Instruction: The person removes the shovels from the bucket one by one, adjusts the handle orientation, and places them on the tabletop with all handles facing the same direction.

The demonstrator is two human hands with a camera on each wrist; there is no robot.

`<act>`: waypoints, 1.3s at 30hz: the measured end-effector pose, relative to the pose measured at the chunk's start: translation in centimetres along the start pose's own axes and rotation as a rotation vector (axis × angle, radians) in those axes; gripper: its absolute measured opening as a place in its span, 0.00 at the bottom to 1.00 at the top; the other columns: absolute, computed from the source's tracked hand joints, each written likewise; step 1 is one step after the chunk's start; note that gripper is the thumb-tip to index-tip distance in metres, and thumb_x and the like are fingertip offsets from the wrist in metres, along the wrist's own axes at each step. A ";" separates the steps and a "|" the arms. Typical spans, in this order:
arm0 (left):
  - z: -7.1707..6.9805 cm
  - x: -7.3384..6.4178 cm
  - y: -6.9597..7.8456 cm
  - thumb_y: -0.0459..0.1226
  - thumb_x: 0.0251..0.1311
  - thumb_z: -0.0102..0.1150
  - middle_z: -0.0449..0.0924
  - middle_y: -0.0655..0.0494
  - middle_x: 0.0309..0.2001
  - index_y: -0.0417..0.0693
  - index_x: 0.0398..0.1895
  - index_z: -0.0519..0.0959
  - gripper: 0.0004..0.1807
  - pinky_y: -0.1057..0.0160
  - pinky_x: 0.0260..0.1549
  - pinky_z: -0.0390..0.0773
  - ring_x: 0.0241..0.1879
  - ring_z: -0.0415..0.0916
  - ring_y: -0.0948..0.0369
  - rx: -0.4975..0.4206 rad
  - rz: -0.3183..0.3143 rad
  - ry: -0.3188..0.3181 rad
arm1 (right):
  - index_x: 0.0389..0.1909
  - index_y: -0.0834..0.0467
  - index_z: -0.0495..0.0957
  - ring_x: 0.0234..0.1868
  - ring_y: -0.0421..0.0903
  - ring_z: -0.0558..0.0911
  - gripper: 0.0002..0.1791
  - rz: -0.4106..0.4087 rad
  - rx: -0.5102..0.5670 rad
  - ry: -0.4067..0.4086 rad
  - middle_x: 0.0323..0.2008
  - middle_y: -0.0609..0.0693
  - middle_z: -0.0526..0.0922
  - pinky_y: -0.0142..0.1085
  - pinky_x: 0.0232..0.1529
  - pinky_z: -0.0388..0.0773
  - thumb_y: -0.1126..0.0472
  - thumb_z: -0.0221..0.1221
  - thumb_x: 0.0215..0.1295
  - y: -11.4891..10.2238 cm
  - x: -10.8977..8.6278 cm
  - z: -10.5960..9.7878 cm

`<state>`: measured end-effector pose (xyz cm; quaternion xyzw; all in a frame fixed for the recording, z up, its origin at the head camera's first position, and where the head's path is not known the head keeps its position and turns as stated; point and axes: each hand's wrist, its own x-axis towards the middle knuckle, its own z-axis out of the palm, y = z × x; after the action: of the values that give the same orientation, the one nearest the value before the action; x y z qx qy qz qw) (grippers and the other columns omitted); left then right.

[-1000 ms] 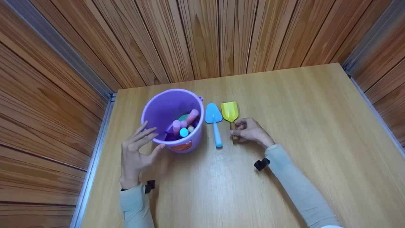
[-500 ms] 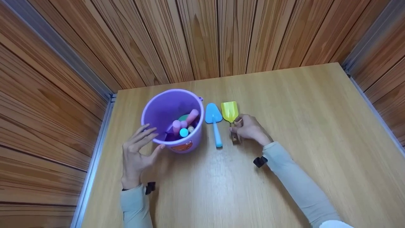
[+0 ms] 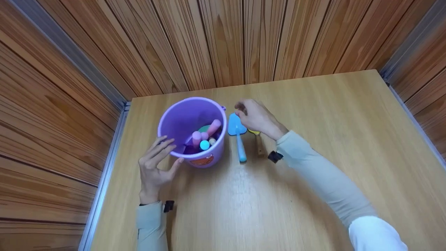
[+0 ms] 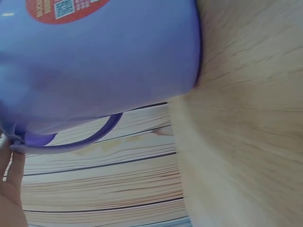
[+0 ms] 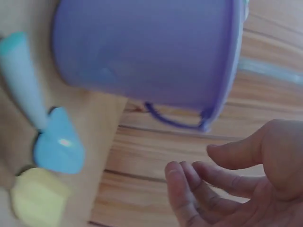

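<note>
A purple bucket (image 3: pixel 209 158) stands upright on the table with several toys inside, among them pink-handled pieces (image 3: pixel 213 128) and a turquoise round end (image 3: pixel 204 145). My left hand (image 3: pixel 156 167) touches its near-left rim with spread, fairly straight fingers; the left wrist view has fingertips by the bucket's handle joint. To the right of the bucket lie a blue toy trowel (image 3: pixel 240 148) and a yellow toy shovel (image 5: pixel 40 198) with a brown handle (image 3: pixel 259 146). Above their blades is my right hand (image 3: pixel 258 116), fingers loosely bent and holding nothing. It hides most of the yellow blade in the head view.
The wooden table (image 3: pixel 331 122) reaches well out to the right and toward the front. Wood-plank walls (image 3: pixel 223 42) rise behind it and at both sides. The bucket's purple handle (image 4: pixel 94 137) hangs down on its far side.
My right hand has let go of the yellow shovel's handle and moved up and left, above the blades. Both tools still lie on the table. My left hand has stayed at the bucket's rim.
</note>
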<state>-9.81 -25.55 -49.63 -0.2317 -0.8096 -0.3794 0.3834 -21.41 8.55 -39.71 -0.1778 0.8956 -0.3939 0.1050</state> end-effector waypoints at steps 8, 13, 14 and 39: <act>0.2 -0.3 0.0 0.58 0.62 0.73 0.90 0.49 0.56 0.48 0.54 0.91 0.27 0.56 0.74 0.76 0.62 0.84 0.38 0.002 -0.008 0.013 | 0.61 0.62 0.82 0.57 0.52 0.85 0.16 -0.352 -0.122 -0.028 0.56 0.58 0.85 0.40 0.59 0.88 0.61 0.59 0.80 -4.7 2.0 1.6; 0.2 -0.4 -0.2 0.58 0.64 0.72 0.90 0.48 0.56 0.47 0.53 0.91 0.28 0.54 0.74 0.76 0.60 0.84 0.37 0.005 -0.001 0.023 | 0.67 0.61 0.80 0.60 0.52 0.85 0.20 -0.401 -0.244 -0.244 0.61 0.58 0.85 0.42 0.62 0.87 0.58 0.59 0.81 -5.9 3.8 3.0; 0.2 -0.4 -0.2 0.59 0.64 0.72 0.90 0.47 0.55 0.46 0.53 0.91 0.28 0.54 0.74 0.77 0.60 0.84 0.37 0.005 0.001 0.027 | 0.67 0.61 0.80 0.59 0.51 0.86 0.20 -0.399 -0.278 -0.284 0.61 0.58 0.85 0.42 0.62 0.87 0.57 0.59 0.81 -6.1 4.2 3.3; 0.2 -0.4 -0.1 0.59 0.64 0.71 0.90 0.49 0.56 0.46 0.53 0.91 0.28 0.56 0.75 0.76 0.62 0.84 0.40 0.016 -0.004 0.013 | 0.48 0.58 0.76 0.44 0.48 0.74 0.09 0.097 -0.675 -0.779 0.43 0.53 0.75 0.35 0.41 0.74 0.59 0.49 0.81 -9.7 8.4 7.1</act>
<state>-9.73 -25.49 -50.04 -0.2244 -0.8106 -0.3753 0.3895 -24.47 -5.64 -37.62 -0.2936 0.8746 0.0176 0.3854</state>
